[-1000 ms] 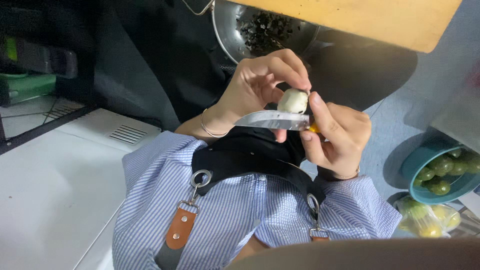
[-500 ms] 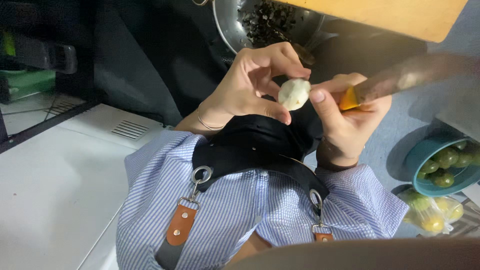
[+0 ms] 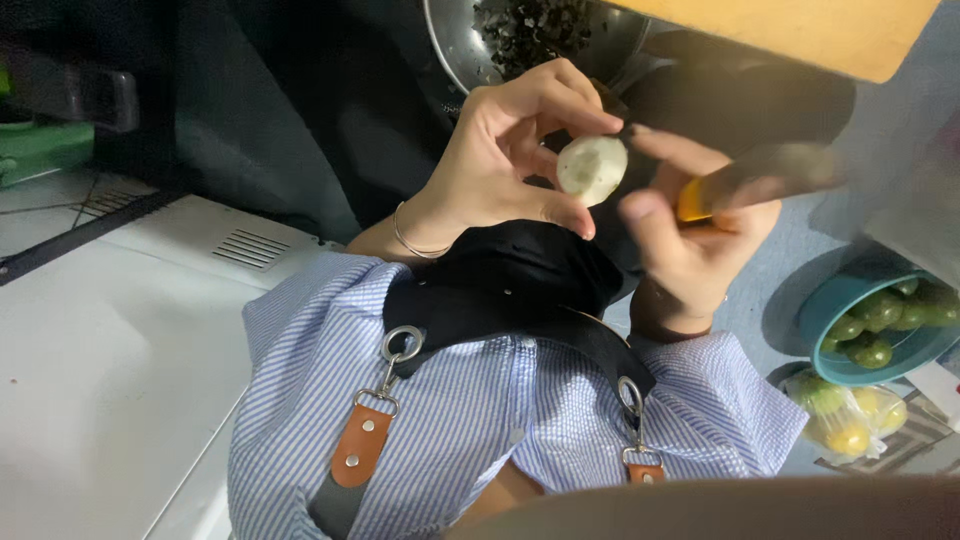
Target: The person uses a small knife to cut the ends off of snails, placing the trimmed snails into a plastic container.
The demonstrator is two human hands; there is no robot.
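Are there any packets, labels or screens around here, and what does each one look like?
Clear plastic bag: lower right, below the teal round bowl of green fruits; soft, crumpled, holding yellow and green round fruits.
Patterned grey and white printed sheet: bottom right corner, under the bag; flat, only partly in view.
No screens or signs are visible.

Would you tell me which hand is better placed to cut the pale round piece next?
Probably the right hand: it grips the knife beside the pale round piece, which the left hand pinches.
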